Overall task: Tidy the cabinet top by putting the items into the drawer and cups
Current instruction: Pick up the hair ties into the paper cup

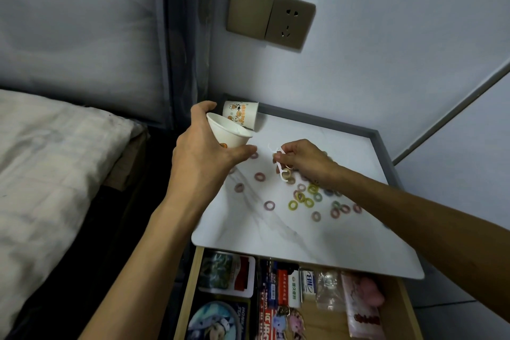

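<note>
My left hand grips a white paper cup, tilted with its mouth toward the right, above the white marble cabinet top. My right hand pinches several white floss picks just right of that cup. A second paper cup with orange cartoon print stands at the back left corner. Several small coloured hair rings lie scattered across the top. Below the front edge, the wooden drawer is pulled open.
The drawer holds packets, a white tray, a round badge and a pink bag. A bed with a pale quilt lies to the left. A wall socket plate sits above the cabinet.
</note>
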`<act>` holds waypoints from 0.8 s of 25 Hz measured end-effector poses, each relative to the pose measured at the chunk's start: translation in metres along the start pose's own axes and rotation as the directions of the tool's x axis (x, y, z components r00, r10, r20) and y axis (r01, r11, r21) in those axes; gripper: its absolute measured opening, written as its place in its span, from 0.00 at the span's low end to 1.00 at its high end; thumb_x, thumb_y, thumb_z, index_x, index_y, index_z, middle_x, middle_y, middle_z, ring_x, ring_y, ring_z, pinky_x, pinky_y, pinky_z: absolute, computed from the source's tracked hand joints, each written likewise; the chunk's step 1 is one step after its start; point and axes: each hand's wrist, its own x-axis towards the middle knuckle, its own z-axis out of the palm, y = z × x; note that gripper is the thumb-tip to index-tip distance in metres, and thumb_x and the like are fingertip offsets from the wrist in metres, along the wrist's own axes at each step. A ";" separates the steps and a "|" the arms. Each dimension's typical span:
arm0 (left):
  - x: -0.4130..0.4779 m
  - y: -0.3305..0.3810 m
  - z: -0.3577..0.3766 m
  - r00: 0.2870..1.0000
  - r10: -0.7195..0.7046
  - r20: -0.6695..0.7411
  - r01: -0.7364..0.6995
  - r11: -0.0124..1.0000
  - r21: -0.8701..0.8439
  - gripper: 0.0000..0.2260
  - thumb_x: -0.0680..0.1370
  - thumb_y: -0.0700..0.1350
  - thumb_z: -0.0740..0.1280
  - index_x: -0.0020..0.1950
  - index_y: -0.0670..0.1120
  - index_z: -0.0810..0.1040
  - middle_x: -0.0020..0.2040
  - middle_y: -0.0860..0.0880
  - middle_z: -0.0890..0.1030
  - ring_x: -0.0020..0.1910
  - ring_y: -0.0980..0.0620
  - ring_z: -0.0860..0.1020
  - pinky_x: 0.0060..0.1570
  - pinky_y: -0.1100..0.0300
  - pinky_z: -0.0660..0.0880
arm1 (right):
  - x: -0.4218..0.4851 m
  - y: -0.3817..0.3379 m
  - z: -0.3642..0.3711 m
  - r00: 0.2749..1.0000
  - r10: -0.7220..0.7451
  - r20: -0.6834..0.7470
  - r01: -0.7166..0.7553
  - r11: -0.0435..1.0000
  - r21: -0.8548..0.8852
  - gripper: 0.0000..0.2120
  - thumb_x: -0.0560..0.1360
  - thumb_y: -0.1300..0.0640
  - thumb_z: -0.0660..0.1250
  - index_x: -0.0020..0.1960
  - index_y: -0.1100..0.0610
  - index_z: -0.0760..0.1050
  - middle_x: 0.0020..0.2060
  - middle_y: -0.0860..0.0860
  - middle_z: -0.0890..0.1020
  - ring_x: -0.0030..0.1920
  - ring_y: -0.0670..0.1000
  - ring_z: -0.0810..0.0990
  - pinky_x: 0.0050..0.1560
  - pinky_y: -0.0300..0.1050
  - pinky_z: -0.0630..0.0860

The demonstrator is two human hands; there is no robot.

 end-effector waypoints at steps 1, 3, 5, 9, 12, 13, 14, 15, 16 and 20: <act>0.000 0.000 0.000 1.000 0.002 -0.002 -0.002 1.000 0.003 0.40 0.65 0.51 0.80 0.72 0.52 0.64 0.62 0.48 0.76 0.52 0.52 0.75 0.48 0.61 0.73 | 0.000 0.001 0.001 1.000 -0.024 0.001 0.024 1.000 0.016 0.11 0.78 0.55 0.66 0.44 0.62 0.81 0.37 0.54 0.86 0.32 0.42 0.81 0.39 0.35 0.74; 0.000 0.000 0.001 1.000 0.003 -0.004 -0.003 1.000 0.002 0.40 0.65 0.51 0.80 0.71 0.52 0.64 0.61 0.49 0.77 0.52 0.51 0.75 0.49 0.60 0.73 | 0.000 0.003 0.004 0.999 -0.053 -0.004 0.053 0.998 0.032 0.11 0.78 0.55 0.67 0.44 0.61 0.81 0.37 0.55 0.85 0.32 0.45 0.80 0.40 0.40 0.75; 0.000 -0.001 0.000 1.000 0.003 -0.004 -0.003 1.000 -0.001 0.40 0.65 0.51 0.80 0.71 0.52 0.64 0.60 0.49 0.77 0.52 0.51 0.76 0.50 0.60 0.74 | 0.000 0.004 0.008 0.999 -0.054 0.003 0.053 0.997 0.048 0.10 0.78 0.55 0.67 0.44 0.61 0.82 0.37 0.55 0.85 0.31 0.45 0.78 0.38 0.40 0.74; 0.000 -0.002 -0.001 1.000 0.010 0.000 -0.010 1.000 0.000 0.40 0.65 0.51 0.80 0.71 0.52 0.64 0.58 0.51 0.76 0.50 0.53 0.75 0.50 0.60 0.74 | 0.002 0.003 0.011 0.999 -0.044 0.021 0.043 0.999 0.028 0.10 0.78 0.55 0.67 0.46 0.61 0.82 0.38 0.55 0.86 0.34 0.47 0.80 0.39 0.41 0.74; 0.000 -0.002 0.000 1.000 0.015 0.007 -0.015 1.000 0.009 0.40 0.65 0.51 0.80 0.72 0.52 0.64 0.57 0.53 0.75 0.48 0.54 0.75 0.49 0.60 0.73 | 0.002 -0.001 0.008 0.999 -0.044 -0.009 0.045 0.994 0.103 0.11 0.80 0.58 0.63 0.44 0.65 0.78 0.39 0.59 0.85 0.35 0.50 0.83 0.39 0.42 0.75; 0.000 -0.002 0.001 1.000 0.018 0.011 -0.018 1.000 0.011 0.40 0.65 0.51 0.80 0.72 0.52 0.64 0.56 0.53 0.74 0.49 0.53 0.75 0.50 0.60 0.74 | 0.001 -0.007 0.004 0.998 -0.060 -0.016 0.062 0.988 0.142 0.11 0.81 0.59 0.62 0.43 0.64 0.75 0.39 0.60 0.84 0.36 0.53 0.83 0.38 0.44 0.74; 0.000 -0.002 0.001 1.000 0.020 0.017 -0.020 1.000 0.012 0.39 0.65 0.51 0.80 0.71 0.52 0.64 0.56 0.54 0.74 0.50 0.53 0.75 0.49 0.60 0.74 | 0.000 -0.015 -0.001 0.995 -0.100 -0.019 0.101 0.986 0.136 0.11 0.82 0.59 0.60 0.42 0.61 0.73 0.39 0.60 0.84 0.36 0.54 0.83 0.38 0.46 0.74; 0.000 -0.003 0.002 0.999 0.024 0.024 -0.024 1.000 0.013 0.39 0.66 0.51 0.80 0.71 0.52 0.64 0.55 0.55 0.73 0.50 0.53 0.75 0.48 0.61 0.73 | -0.002 -0.027 -0.009 0.986 -0.167 -0.011 0.167 0.984 0.056 0.11 0.82 0.58 0.59 0.41 0.59 0.72 0.38 0.57 0.83 0.35 0.52 0.83 0.38 0.45 0.74; 0.000 -0.003 0.003 0.999 0.030 0.031 -0.030 0.999 0.014 0.39 0.66 0.51 0.80 0.71 0.52 0.64 0.54 0.55 0.73 0.49 0.54 0.75 0.47 0.63 0.73 | -0.004 -0.042 -0.018 0.967 -0.255 0.009 0.255 0.964 -0.073 0.12 0.82 0.57 0.59 0.42 0.58 0.73 0.36 0.54 0.82 0.32 0.48 0.80 0.38 0.43 0.74; -0.002 -0.003 0.009 0.997 0.045 0.065 -0.046 0.999 0.015 0.38 0.65 0.50 0.80 0.70 0.55 0.65 0.52 0.57 0.76 0.45 0.56 0.77 0.38 0.71 0.70 | -0.015 -0.108 -0.044 0.799 -0.554 0.235 0.590 0.645 -0.486 0.11 0.81 0.54 0.62 0.44 0.57 0.79 0.33 0.46 0.79 0.35 0.43 0.76 0.38 0.37 0.70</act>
